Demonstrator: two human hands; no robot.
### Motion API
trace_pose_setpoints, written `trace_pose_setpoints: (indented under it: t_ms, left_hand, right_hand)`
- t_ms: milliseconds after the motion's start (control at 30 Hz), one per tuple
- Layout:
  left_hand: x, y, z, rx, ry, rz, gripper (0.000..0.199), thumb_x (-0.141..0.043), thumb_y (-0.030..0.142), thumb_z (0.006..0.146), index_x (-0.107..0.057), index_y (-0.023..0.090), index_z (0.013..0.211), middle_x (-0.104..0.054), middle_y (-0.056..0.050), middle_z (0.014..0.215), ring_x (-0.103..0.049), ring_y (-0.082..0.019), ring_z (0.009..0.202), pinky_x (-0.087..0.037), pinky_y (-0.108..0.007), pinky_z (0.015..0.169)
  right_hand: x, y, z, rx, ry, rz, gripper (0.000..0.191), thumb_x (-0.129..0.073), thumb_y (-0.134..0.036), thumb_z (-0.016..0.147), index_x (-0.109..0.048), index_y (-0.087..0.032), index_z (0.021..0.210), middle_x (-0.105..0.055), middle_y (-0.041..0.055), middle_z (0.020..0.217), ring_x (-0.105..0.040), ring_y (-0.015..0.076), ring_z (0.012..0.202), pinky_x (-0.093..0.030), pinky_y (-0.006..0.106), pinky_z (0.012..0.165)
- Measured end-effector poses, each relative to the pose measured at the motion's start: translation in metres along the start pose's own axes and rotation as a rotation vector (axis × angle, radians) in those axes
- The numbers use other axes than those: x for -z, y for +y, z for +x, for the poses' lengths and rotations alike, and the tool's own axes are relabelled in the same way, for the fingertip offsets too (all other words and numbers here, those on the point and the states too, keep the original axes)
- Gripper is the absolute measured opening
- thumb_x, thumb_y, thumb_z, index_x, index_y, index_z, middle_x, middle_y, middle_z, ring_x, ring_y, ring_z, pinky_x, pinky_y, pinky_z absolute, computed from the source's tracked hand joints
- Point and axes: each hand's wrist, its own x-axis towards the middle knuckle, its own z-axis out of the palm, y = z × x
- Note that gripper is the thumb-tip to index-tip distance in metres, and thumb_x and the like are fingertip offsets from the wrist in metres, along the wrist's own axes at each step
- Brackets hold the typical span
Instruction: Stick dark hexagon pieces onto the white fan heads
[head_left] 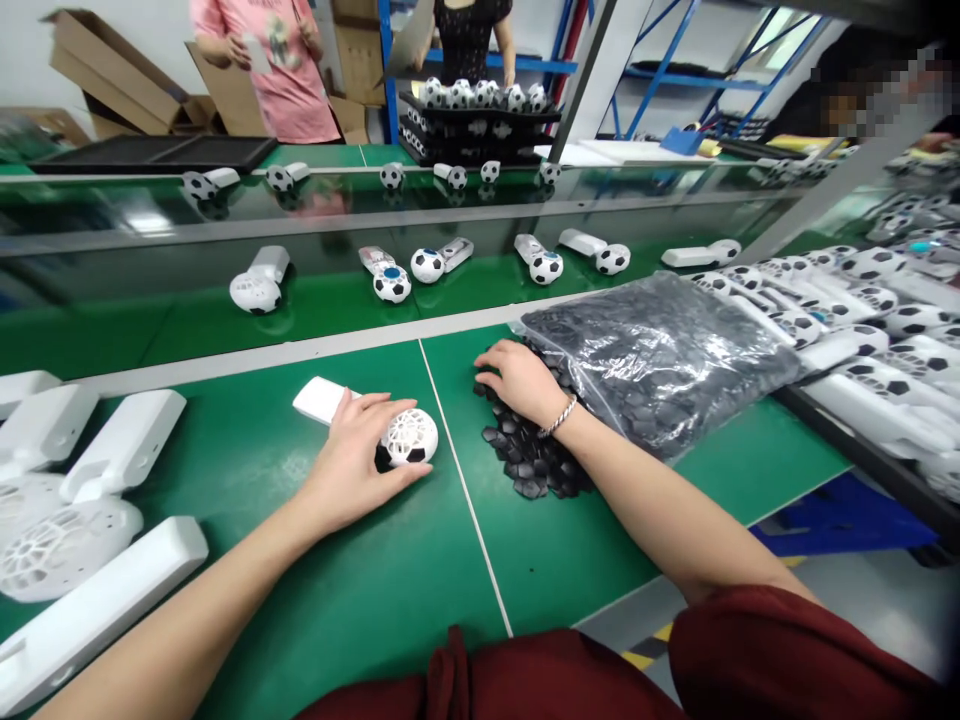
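My left hand (pixel 352 455) is wrapped round a white handheld device with a round, football-patterned head (pixel 410 437) and a white handle (pixel 321 399) that points up and left. Several black patches show on the head, among open white lattice. On the right, my right hand (pixel 517 378) rests at the upper left of a heap of small black pieces (pixel 532 462), its fingers bent over them; what its fingertips hold, if anything, is hidden. Beside the heap lies a clear plastic bag (pixel 660 350) filled with more black pieces.
White devices (pixel 105 600) lie at the left edge of the green table (pixel 375 620). Finished-looking patterned devices fill a black tray (pixel 847 430) at the right. Beyond, a green conveyor (pixel 330 325) carries several devices. Two people stand behind it near stacked trays (pixel 480 130).
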Motion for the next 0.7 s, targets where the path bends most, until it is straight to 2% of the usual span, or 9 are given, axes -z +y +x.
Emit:
trace_pose_setpoints:
  t_ms: [133,233,333,400,500,700]
  left_hand:
    - [0.006,0.003,-0.003,0.000,-0.162,-0.069,0.059,-0.059,0.037,0.075,-0.039,0.026,0.129,-0.041,-0.007,0.137,-0.014,-0.031,0.134,-0.009,-0.059,0.106]
    - [0.002,0.009,-0.008,0.079,-0.121,-0.138,0.059,-0.060,0.036,0.075,-0.038,0.026,0.129,-0.031,-0.007,0.143,-0.006,-0.030,0.136,-0.019,-0.056,0.105]
    - [-0.003,0.013,-0.009,0.085,-0.037,-0.193,0.050,-0.059,0.032,0.074,-0.044,0.022,0.121,-0.038,-0.010,0.138,-0.009,-0.031,0.136,-0.023,-0.054,0.105]
    - [-0.002,0.011,-0.007,0.025,-0.067,-0.236,0.046,-0.056,0.023,0.074,-0.044,0.022,0.119,-0.042,-0.009,0.135,-0.014,-0.029,0.135,-0.023,-0.052,0.106]
    - [0.006,0.006,-0.004,-0.046,-0.163,-0.301,0.052,-0.052,0.013,0.070,-0.043,0.022,0.120,-0.041,-0.008,0.136,-0.021,-0.025,0.134,-0.022,-0.047,0.108]
    - [0.011,0.005,-0.003,-0.015,-0.168,-0.297,0.057,-0.053,0.014,0.066,-0.044,0.019,0.122,-0.036,-0.011,0.140,-0.023,-0.025,0.133,-0.023,-0.045,0.107]
  right_hand:
    - [-0.006,0.010,0.002,0.028,-0.046,-0.056,0.017,-0.050,-0.013,0.083,-0.067,-0.012,0.083,-0.063,0.0117,0.085,-0.058,0.0212,0.085,-0.044,0.033,0.081]
    - [-0.008,0.006,0.001,0.026,-0.015,-0.021,0.020,-0.046,-0.008,0.084,-0.065,-0.011,0.089,-0.064,0.0116,0.087,-0.059,0.0195,0.087,-0.044,0.031,0.081]
    - [-0.002,-0.005,-0.003,0.016,0.017,0.080,0.015,-0.051,-0.011,0.083,-0.061,-0.013,0.094,-0.066,0.0056,0.085,-0.061,0.0133,0.079,-0.047,0.024,0.073]
    - [0.004,-0.016,-0.009,0.039,0.026,0.269,0.008,-0.056,-0.016,0.081,-0.062,-0.015,0.086,-0.067,0.0015,0.079,-0.061,0.0113,0.072,-0.048,0.022,0.068]
    - [0.012,-0.034,-0.020,0.125,-0.008,0.568,0.004,-0.061,-0.020,0.078,-0.064,-0.017,0.078,-0.067,0.0005,0.079,-0.061,0.0120,0.074,-0.049,0.024,0.070]
    - [0.011,-0.050,-0.032,0.322,-0.140,0.673,0.008,-0.059,-0.018,0.080,-0.066,-0.020,0.082,-0.066,0.0010,0.082,-0.060,0.0124,0.079,-0.047,0.028,0.077]
